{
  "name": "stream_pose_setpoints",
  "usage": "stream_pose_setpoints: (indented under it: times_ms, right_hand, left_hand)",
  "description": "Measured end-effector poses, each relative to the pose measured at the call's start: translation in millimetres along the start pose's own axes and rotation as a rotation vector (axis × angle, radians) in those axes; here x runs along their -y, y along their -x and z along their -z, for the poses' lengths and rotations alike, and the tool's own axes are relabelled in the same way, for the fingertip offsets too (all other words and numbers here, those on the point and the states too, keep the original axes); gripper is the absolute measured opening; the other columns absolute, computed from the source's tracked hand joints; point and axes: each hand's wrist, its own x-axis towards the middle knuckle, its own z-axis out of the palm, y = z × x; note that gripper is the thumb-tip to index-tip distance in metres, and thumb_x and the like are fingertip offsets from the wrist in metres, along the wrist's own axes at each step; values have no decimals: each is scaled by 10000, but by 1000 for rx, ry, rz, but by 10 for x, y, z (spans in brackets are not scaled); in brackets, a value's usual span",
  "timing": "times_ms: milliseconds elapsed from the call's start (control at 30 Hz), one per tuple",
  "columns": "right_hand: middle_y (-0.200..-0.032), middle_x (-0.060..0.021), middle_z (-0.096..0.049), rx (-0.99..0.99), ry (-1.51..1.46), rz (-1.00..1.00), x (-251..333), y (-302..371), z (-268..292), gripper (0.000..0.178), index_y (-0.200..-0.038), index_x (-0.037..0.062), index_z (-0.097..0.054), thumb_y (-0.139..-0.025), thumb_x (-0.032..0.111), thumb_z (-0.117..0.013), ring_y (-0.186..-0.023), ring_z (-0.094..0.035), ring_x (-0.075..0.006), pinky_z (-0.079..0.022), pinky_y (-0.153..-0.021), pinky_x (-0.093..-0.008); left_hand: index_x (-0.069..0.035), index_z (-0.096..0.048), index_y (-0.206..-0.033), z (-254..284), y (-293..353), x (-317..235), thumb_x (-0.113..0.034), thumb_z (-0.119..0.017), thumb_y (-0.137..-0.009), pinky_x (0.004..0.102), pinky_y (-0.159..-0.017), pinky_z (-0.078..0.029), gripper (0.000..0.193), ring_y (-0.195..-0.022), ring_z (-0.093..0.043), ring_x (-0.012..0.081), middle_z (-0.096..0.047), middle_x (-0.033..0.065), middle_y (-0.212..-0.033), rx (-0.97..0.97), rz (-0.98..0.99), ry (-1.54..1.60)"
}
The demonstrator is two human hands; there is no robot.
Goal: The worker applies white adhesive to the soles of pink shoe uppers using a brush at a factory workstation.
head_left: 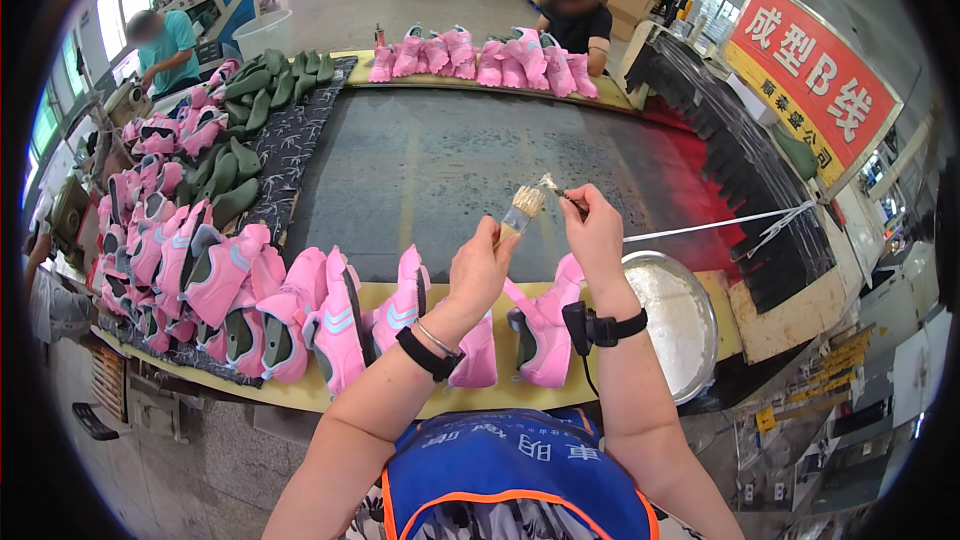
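My left hand grips a flat brush, its pale, clumped bristles pointing up and away. Close beside it, my right hand pinches a small dark-handled tool with a whitish, crusted tip; its exact kind is too small to tell. That tip is next to the brush's bristles, and whether they touch I cannot tell. Below my wrists, a pink shoe upper stands on the yellow ledge. To its right is a round metal basin with a whitish coating inside.
Pink uppers and green shoe lasts crowd the left side. A wide dark conveyor belt runs in front of me. More pink uppers line the far ledge, where a person sits. Black strips hang at the right.
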Motion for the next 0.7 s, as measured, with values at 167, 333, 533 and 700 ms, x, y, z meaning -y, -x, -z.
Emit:
stream_pose_setpoints:
  times_ms: [167,333,533,700]
  right_hand:
    - [-795,-105,-694,91,-28,-7,57,66,-12,206,-1007,17,-643,-884,163,-722,-702,-651,-193,-496,-665,-317]
    - [-818,-131,-695,28,-24,76,3,55,-54,175,-984,18,-643,-884,144,-710,-736,-669,-247,-511,-685,-350]
    - [-810,-156,-694,-69,-39,-26,-85,-13,7,156,-977,20,-637,-894,137,-696,-754,-687,-314,-515,-696,-382]
    - [-795,-91,-683,-38,-235,-57,-66,53,-30,211,-1032,0,-625,-915,161,-695,-694,-624,-168,-482,-660,-312]
  left_hand:
    - [-52,-485,-1020,9,3,-17,-310,-626,-962,511,-685,-484,300,-839,-651,443,-675,194,-862,-4,-2,-19]
    - [-61,-486,-1010,-23,40,-50,-302,-637,-956,527,-666,-480,290,-801,-655,442,-679,184,-836,-18,-54,-63]
    - [-47,-495,-1017,-31,-13,87,-288,-624,-978,449,-622,-478,276,-691,-654,342,-659,146,-767,-37,-41,89]
    - [-37,-519,-1022,0,-122,244,-256,-598,-1006,322,-559,-409,234,-601,-501,131,-564,47,-686,39,78,390]
